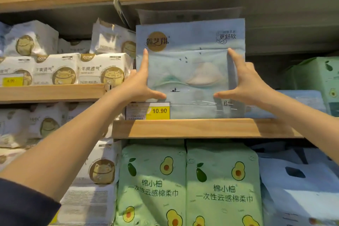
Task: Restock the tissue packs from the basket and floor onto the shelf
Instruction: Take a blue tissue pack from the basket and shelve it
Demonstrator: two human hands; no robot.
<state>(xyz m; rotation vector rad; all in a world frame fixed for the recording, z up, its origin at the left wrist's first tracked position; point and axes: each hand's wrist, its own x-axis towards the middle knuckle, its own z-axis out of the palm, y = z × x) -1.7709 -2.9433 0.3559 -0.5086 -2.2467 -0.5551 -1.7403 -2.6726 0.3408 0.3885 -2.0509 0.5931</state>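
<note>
A large pale-blue tissue pack (189, 71) with a gold round logo stands upright on the wooden shelf (201, 128), its front facing me. My left hand (140, 83) presses flat against its left side, fingers up and thumb stretched across the lower front. My right hand (244, 83) mirrors it on the right side. Both hands touch the pack with spread fingers. The basket and the floor are out of view.
A yellow price tag (148, 111) reading 10.90 sits at the shelf edge. White cat-print packs (88, 69) fill the left shelves, green avocado-print packs (187, 185) the shelf below, a green box (315, 77) and blue packs (300, 189) the right.
</note>
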